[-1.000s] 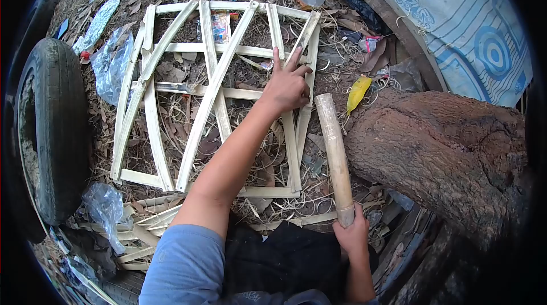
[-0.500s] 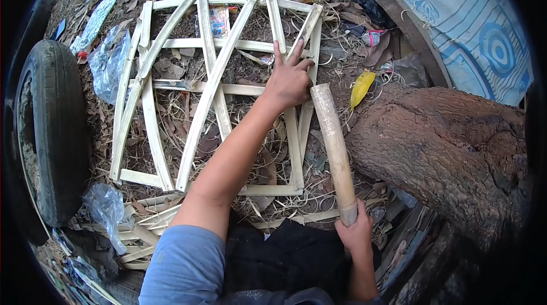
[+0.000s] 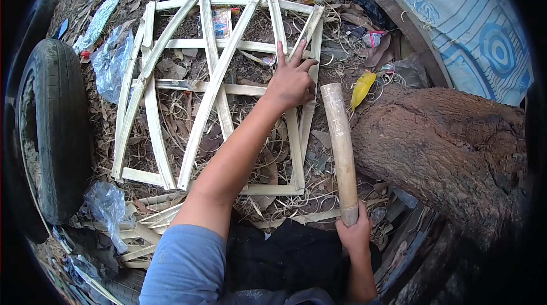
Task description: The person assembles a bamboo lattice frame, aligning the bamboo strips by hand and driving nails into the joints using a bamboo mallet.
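A frame of pale bamboo strips (image 3: 196, 120), crossed in a lattice, lies on the littered ground in front of me. My left hand (image 3: 290, 84) rests on its right part, fingers spread over the crossing strips, with the index and middle fingers stretched forward. What lies under the palm is hidden. My right hand (image 3: 355, 231) is wrapped round the lower end of a thick bamboo stick (image 3: 340, 145). The stick points away from me, its far end just right of my left hand and apart from it.
A brown tree trunk (image 3: 439, 139) lies close on the right, with a blue patterned sheet (image 3: 461, 14) behind it. An old tyre (image 3: 60, 131) stands at left. Loose bamboo strips (image 3: 139, 253), plastic bags (image 3: 107, 211) and a yellow leaf (image 3: 362, 89) are scattered about.
The far end of the bamboo stick has swung slightly right, away from my left hand. My left hand stays on the same part of the frame. The view has shifted slightly.
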{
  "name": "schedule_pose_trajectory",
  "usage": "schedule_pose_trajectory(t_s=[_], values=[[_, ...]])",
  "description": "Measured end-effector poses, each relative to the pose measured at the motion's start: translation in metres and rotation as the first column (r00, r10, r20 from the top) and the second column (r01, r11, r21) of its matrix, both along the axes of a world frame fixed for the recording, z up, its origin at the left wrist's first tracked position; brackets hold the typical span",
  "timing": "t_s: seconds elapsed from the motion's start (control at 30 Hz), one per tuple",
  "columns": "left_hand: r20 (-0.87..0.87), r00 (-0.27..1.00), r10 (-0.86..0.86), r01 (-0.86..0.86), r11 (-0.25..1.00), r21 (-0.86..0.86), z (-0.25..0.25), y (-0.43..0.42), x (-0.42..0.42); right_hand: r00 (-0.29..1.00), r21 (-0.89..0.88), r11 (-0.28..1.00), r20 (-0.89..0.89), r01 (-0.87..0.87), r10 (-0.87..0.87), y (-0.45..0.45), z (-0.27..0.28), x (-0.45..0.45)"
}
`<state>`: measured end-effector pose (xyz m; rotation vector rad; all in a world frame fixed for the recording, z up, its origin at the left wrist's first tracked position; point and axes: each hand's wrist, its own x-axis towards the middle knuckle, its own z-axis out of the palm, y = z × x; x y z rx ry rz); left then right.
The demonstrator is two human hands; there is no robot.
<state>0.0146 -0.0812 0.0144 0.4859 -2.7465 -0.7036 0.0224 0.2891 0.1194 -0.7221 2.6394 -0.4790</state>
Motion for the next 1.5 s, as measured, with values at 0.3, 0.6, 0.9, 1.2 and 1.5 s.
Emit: schedule_pose_trajectory(t_s=[0.3,0.6,0.9,1.2,1.5], values=[[0.024,1.0,0.004,-0.004,1.0,-0.001,0.0,0.0,-0.001,0.999,-0.026,0.999,0.001,-0.04,0.04,0.002,-0.002,-0.003],[0.049,0.999,0.02,-0.017,0.999,-0.043,-0.001,0.0,-0.003,0.998,-0.011,0.998,-0.006,-0.055,0.055,-0.005,0.002,-0.001],[0.051,0.999,0.003,-0.004,1.0,0.01,0.003,-0.001,-0.002,0.996,-0.068,0.996,-0.082,-0.051,0.045,-0.003,-0.002,0.002],[0.044,0.999,0.004,-0.004,1.0,-0.007,0.0,-0.002,-0.001,0.998,0.127,0.991,0.057,-0.043,0.036,-0.011,0.012,0.001],[0.057,0.998,0.001,-0.001,1.0,0.009,-0.001,-0.002,-0.002,0.988,-0.016,1.0,0.153,-0.008,0.01,-0.016,0.024,-0.005]])
